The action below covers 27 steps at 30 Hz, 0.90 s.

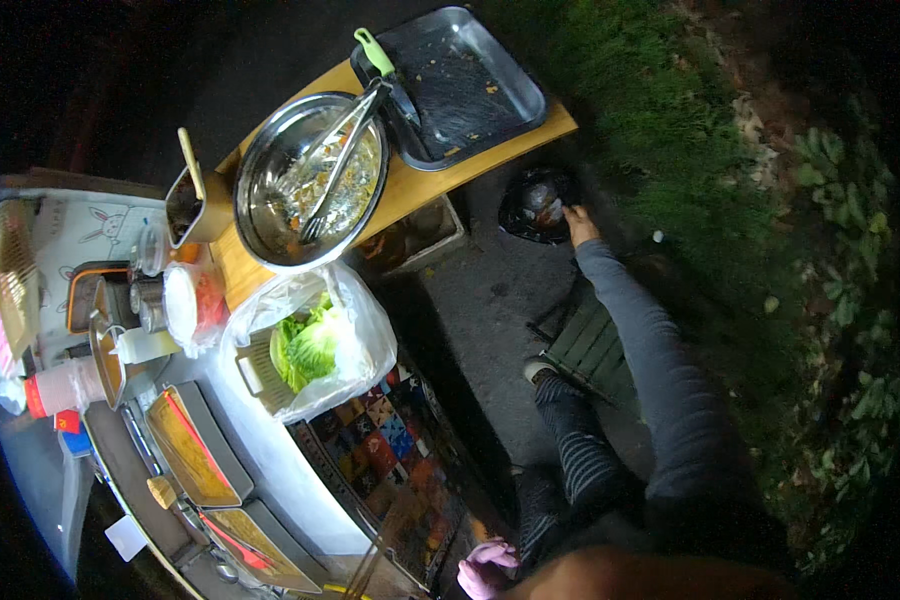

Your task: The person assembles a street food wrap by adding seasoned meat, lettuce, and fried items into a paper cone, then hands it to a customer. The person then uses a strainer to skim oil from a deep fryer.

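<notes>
My right arm, in a grey sleeve, reaches forward and down to a bin lined with a black plastic bag. Bare fingers of my right hand are closed at the bag's right rim. Something dark and shiny with a brownish patch lies inside the bag. My left hand, in a pink glove, is low at the bottom edge beside my leg. Its fingers are loosely bent and apart, with nothing visible in them. Left of it, white plastic lines a basket holding green lettuce.
On a wooden board stand a steel bowl with tongs and food scraps, and a dark tray with a green-handled spatula. Food pans, bottles and tubs crowd the left counter. A slatted green stool stands below my right arm.
</notes>
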Available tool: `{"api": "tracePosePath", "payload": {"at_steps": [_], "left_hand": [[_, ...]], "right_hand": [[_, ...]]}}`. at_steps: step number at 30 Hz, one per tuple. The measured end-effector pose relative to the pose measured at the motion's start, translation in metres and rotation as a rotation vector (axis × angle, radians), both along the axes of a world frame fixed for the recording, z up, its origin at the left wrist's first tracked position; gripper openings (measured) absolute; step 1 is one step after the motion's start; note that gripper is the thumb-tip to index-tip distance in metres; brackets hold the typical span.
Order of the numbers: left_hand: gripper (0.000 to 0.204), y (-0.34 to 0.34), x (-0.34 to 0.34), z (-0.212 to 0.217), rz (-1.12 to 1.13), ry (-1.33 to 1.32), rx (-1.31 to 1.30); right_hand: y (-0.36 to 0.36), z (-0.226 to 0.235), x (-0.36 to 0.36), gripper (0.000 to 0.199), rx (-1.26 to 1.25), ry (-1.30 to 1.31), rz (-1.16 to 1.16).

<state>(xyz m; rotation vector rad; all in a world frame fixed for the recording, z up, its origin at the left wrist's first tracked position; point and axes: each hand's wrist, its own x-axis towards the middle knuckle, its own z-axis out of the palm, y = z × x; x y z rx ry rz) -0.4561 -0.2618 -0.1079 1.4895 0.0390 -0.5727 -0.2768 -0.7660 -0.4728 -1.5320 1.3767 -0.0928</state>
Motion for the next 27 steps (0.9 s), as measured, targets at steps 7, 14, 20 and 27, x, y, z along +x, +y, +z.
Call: {"api": "tracePosePath", "payload": {"at_steps": [7, 14, 20, 27], "left_hand": [[0.069, -0.020, 0.024, -0.025, 0.048, 0.033, 0.005], [0.068, -0.024, 0.028, -0.014, 0.086, -0.017, -0.007], [0.068, -0.025, 0.022, 0.027, 0.141, -0.140, -0.078], [0.065, -0.015, 0.009, 0.114, 0.305, -0.412, -0.027]], "right_hand": [[0.002, -0.064, 0.026, 0.053, 0.189, -0.225, -0.198], [0.019, -0.091, 0.016, 0.046, 0.282, -0.457, -0.440], [0.045, -0.058, -0.083, 0.044, 0.408, -0.657, -0.503], [0.106, 0.162, -0.197, 0.019, 0.134, -0.362, -0.225]]}}
